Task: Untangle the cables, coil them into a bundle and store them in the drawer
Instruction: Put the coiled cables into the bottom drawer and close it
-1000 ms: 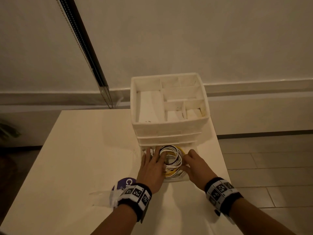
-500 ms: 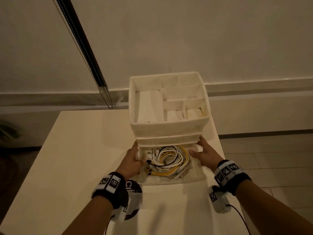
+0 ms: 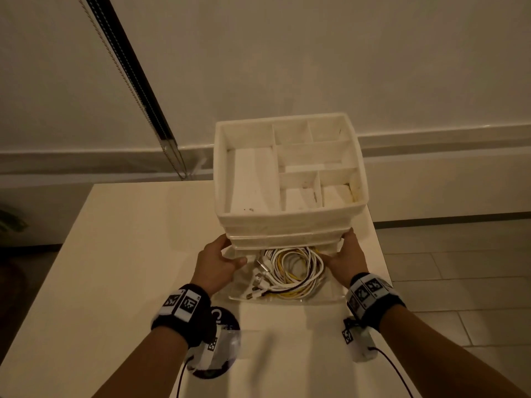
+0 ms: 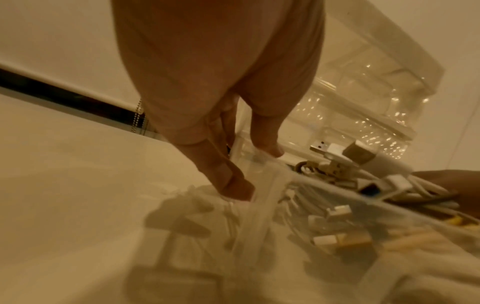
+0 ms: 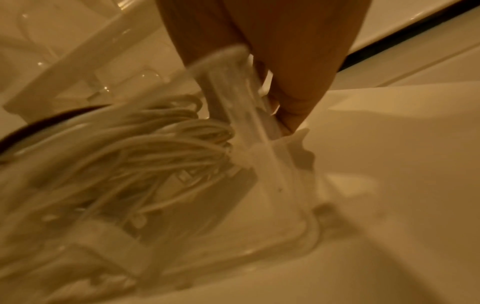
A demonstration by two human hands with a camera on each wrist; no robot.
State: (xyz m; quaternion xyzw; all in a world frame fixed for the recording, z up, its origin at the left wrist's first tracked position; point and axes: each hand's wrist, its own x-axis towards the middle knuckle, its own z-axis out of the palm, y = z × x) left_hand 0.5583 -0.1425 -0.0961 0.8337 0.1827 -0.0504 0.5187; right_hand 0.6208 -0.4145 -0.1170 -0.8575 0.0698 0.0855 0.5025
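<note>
While gripping, both hands (image 3: pixel 218 265) hold drawer (image 3: pixel 287 300).

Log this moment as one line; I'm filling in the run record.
stage: storing | cable bundle: coiled, in open drawer | left hand: grips drawer's left wall | right hand: grips right wall | drawer not yet shut

Dim plain wall (image 3: pixel 316 53), tiled floor (image 3: pixel 459 282)

The head view looks down from above; each wrist view sits close behind its hand, sharing the drawer (image 3: pixel 287 298).
</note>
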